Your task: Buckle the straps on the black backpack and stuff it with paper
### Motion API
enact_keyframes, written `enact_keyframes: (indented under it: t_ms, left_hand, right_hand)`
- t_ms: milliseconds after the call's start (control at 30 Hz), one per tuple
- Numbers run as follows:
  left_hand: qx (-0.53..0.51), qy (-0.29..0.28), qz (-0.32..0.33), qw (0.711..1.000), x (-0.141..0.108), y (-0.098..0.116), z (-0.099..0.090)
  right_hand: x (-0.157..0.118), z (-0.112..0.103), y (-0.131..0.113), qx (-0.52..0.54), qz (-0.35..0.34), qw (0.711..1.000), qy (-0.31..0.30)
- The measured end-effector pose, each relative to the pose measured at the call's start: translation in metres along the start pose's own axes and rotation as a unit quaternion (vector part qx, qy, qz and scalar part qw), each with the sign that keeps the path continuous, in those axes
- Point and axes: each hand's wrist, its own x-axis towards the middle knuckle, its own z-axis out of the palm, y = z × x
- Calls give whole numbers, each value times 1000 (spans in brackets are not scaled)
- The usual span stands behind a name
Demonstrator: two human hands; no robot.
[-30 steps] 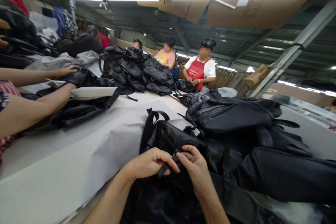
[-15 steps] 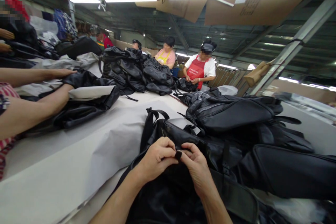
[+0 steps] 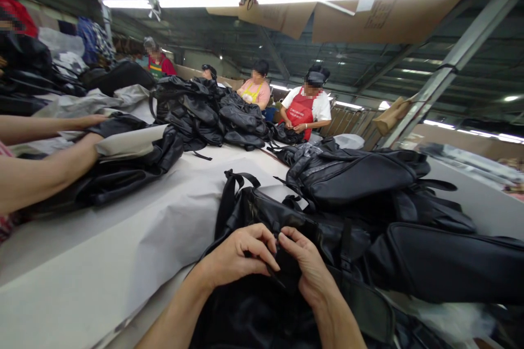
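Note:
A black backpack lies on the table right in front of me, its straps toward the far side. My left hand is closed over it, thumb and fingers pinching a thin black strap whose end points down to the right. Close beside it, my right hand has thumb and forefinger pressed together against the dark material of the bag. What sits between those right fingertips is too small and dark to name. A buckled strap runs down the bag to the right of my hands.
More black bags are heaped at the right, and another pile stands farther back. Pale sheeting covers the table at left. A co-worker's arms handle a black bag there. Several people work beyond, one in a red apron.
My fingertips have parted slightly: the strap end that stood up between both hands now slants downward from my left fingers. The co-worker's arms at left have shifted a little leftward in view.

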Motion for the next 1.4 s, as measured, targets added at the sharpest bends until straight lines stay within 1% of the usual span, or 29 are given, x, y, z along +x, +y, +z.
enact_keyframes:
  t_ms: [100, 233, 333, 400, 533, 600, 633, 667, 733, 767, 833, 867, 933, 967, 1000, 1067, 1100, 1167, 1200, 1233, 1267, 1300, 1367, 1400]
  left_hand:
    - [28, 15, 0, 999, -1, -1, -1]
    - [79, 17, -17, 997, -1, -8, -2]
    - [97, 11, -22, 995, -1, -11, -2]
    - [101, 10, -26, 995, -1, -10, -1]
    - [79, 14, -23, 996, -1, -5, 2]
    - [55, 29, -21, 998, 0, -3, 2]
    - [44, 49, -26, 997, 0, -2, 3]
    - [37, 77, -40, 996, 1, -3, 3]
    - [44, 130, -95, 986, 2, -5, 3]
    - [62, 145, -127, 979, 2, -7, 4]
    - [120, 148, -172, 966, 3, -9, 5]
    - [146, 139, -179, 963, 3, -10, 5]
    - [165, 111, -164, 966, 3, -9, 3]
    - [154, 86, -155, 972, 2, -7, 1]
    - [133, 50, -148, 979, 1, -4, -2]
    - [74, -44, -148, 985, -2, 5, -7]
    - [40, -101, -154, 982, -4, 10, -10]
    - [-28, -222, -175, 959, -7, 19, -14]
    - [-55, -269, -193, 942, -9, 22, -16]
    - [-84, -304, -216, 924, -10, 23, -17]
    - [-117, -323, -241, 908, -12, 24, -17]
    - [-153, -322, -262, 896, -13, 22, -17]
    - [-237, -271, -274, 892, -14, 16, -14]
    - [-277, -234, -259, 895, -14, 13, -12]
  right_hand:
    - [0, 0, -1, 12, -3, 1000, -6]
    - [-1, -2, -1, 34, -10, 998, -43]
    - [-1, -2, 1, 34, -16, 999, -29]
    - [0, 0, 2, 30, -21, 999, -21]
    - [0, 3, 6, 14, -51, 998, -31]
    - [0, 4, 7, -3, -62, 998, -27]
    - [0, 4, 7, -15, -65, 998, -23]
    - [0, 4, 7, -28, -67, 997, -18]
    - [0, 4, 7, -48, -69, 996, -13]
    - [-1, 5, 7, -52, -69, 996, -12]
    - [-1, 5, 7, -54, -73, 996, -10]
    - [-1, 5, 8, -61, -79, 995, -5]
    - [-1, 4, 8, -88, -95, 992, 7]
    - [-1, 3, 8, -104, -101, 989, 9]
    - [0, 2, 7, -119, -103, 988, 4]
    - [1, 0, 6, -138, -103, 985, -13]
    - [2, -1, 6, -144, -103, 984, -19]
    - [3, 0, 6, -156, -109, 982, -12]
    - [3, 1, 6, -161, -114, 980, -7]
    - [1, 4, 6, -170, -120, 978, -6]
    - [-1, 6, 4, -182, -126, 975, -11]
    - [-5, 9, 2, -199, -135, 971, -17]
    - [-15, 10, -8, -240, -159, 957, -21]
    - [-21, 7, -15, -269, -180, 946, -6]
